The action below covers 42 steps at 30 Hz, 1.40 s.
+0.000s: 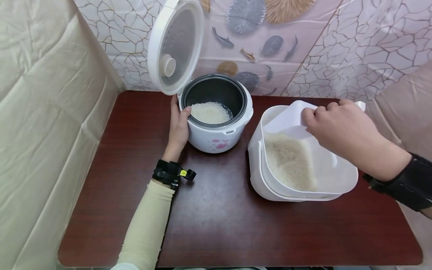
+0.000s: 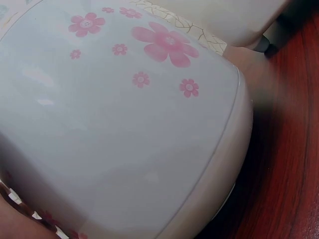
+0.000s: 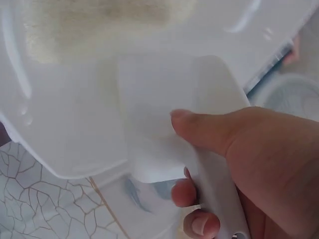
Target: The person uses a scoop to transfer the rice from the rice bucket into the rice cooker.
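A white rice cooker with pink flowers stands with its lid raised. White rice lies in its dark inner pot. My left hand holds the cooker's left side, thumb at the rim and fingers along the outer wall. In my right hand is the handle of a white scoop, gripped with the thumb on top. The scoop overlaps the back of a white rice bin; more rice is heaped on the bin's left side.
Both the cooker and the bin stand on a dark red-brown wooden table. A patterned sheet hangs right behind the table. Cream fabric borders the left side.
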Tool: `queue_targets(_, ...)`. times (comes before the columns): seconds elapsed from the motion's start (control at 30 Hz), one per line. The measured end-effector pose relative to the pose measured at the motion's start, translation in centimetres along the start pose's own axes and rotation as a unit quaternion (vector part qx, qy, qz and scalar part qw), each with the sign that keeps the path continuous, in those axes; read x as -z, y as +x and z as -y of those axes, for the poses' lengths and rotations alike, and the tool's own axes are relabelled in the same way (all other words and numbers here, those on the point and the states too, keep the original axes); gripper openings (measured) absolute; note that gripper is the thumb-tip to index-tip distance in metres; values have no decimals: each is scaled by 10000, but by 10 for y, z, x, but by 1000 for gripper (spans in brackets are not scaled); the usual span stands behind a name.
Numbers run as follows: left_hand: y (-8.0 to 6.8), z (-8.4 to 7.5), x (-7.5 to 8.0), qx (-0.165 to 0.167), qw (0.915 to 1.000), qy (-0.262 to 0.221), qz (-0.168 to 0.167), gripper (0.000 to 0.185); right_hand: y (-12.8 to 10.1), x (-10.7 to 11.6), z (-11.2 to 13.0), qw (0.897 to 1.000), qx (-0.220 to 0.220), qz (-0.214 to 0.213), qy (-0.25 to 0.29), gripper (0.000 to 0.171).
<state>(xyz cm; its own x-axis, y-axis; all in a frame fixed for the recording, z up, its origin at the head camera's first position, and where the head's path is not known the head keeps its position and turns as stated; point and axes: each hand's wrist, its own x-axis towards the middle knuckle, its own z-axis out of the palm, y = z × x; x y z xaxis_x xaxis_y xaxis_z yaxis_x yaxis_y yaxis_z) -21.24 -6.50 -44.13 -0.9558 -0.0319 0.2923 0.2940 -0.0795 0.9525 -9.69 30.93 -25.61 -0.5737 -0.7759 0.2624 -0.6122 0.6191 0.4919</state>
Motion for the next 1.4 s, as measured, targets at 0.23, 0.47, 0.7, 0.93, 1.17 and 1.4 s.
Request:
queue_targets(0.23,-1,0,-2,-25,9999,125,-14,78,5,-14,6,9997,130,83,-175,24)
queue_targets(0.47,1,1,-3,-190,9998,96,-19,77,3,-26,11,9985,40,510,-181,37)
queue_targets(0.7,4,1,-2,-301,9993,195,-46,76,5,-32,14,9977,-302,589,-170,41)
queue_targets(0.93,0,3,0,-117,9996,245,-61,78,1,-36,19,9947,-536,874,16,40)
queue_targets(1.17,-4,-8,-2,-140,9998,143,4,76,-3,-43,20,9930,-636,938,319,42)
queue_targets(1.4,-13,-36,-4,-126,9998,137,27,76,-2,-47,20,9936,-641,876,298,43)
